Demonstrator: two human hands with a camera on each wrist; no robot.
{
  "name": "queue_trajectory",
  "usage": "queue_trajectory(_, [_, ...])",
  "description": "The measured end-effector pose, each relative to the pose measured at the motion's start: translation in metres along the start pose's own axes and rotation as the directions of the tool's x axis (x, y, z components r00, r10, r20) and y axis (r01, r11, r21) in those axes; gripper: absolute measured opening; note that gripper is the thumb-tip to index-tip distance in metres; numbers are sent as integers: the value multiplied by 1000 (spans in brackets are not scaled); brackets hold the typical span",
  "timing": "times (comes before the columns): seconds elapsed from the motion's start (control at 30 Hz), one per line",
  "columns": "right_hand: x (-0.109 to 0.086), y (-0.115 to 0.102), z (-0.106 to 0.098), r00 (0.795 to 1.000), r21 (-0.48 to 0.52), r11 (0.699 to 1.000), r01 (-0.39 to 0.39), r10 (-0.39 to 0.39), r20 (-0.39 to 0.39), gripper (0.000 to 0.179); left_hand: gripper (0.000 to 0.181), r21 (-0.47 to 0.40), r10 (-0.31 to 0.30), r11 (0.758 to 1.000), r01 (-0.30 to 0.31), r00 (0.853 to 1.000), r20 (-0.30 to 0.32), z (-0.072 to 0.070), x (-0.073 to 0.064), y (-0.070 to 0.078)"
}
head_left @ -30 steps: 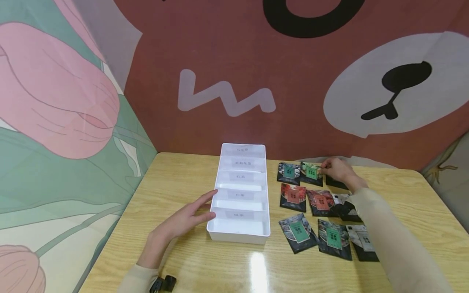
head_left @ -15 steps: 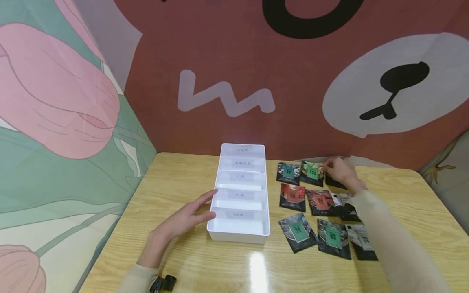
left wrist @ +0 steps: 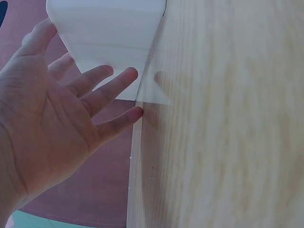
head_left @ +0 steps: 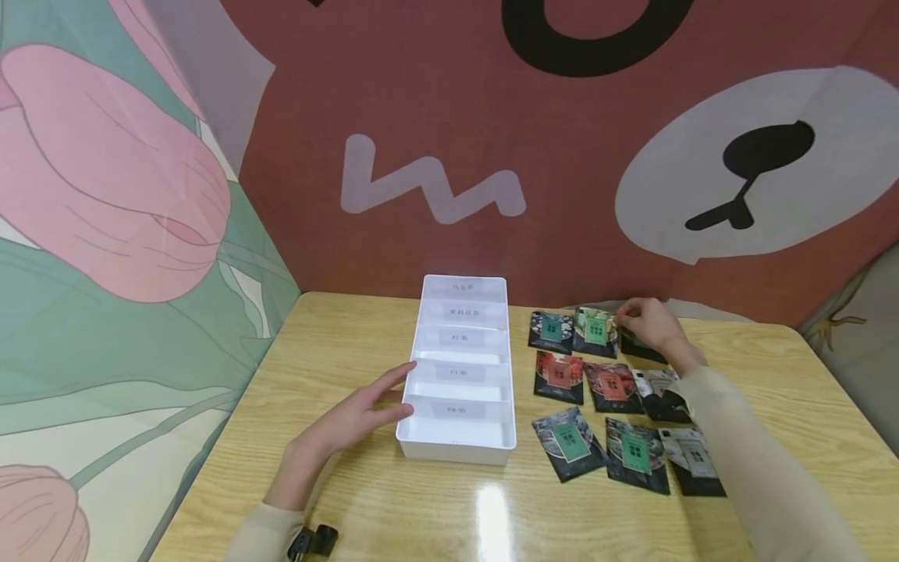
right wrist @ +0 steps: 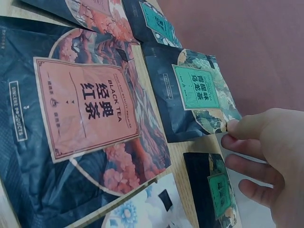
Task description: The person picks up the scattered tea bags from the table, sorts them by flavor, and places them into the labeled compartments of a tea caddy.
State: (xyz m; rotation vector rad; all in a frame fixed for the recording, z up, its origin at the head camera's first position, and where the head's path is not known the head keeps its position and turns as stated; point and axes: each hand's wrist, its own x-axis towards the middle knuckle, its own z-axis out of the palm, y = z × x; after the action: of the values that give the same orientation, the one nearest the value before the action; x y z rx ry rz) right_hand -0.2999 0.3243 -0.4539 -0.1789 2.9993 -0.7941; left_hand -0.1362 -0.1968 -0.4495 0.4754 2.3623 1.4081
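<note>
In the head view, a long white divided box (head_left: 455,453) with labelled compartments stands mid-table. My left hand (head_left: 347,421) rests against its left side, thumb and forefinger at the rim; in the left wrist view the fingers are spread. At the back right, my right hand (head_left: 653,324) pinches the right corner of a tea packet (head_left: 595,328) with a green label. The right wrist view shows thumb and forefinger on that corner of the packet (right wrist: 197,90). Partly hidden under this hand lies another green-labelled tea packet (right wrist: 218,194).
Several more tea packets lie in rows on the table right of the box, among them a red-labelled black tea packet (right wrist: 90,109) and a white-labelled one (head_left: 691,460). A painted wall (head_left: 393,257) borders the wooden table (head_left: 393,515) at the back.
My right hand has shifted slightly at the back packets, and the corner of the green-labelled tea packet is now between thumb and forefinger. The left hand and the box stay put.
</note>
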Motion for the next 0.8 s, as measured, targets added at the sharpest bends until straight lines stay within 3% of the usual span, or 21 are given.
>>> queue_trajectory(0.47, [-8,-13,-11,998,93,995,45,-41,-44,28,67,5,-2,1000,2,1000,6,-1,-1,2])
queue_trajectory(0.8, [-13,-29,-30,993,101,989,104,-97,-70,31,67,-3,-5,1000,5,1000,-1,1,-2,2])
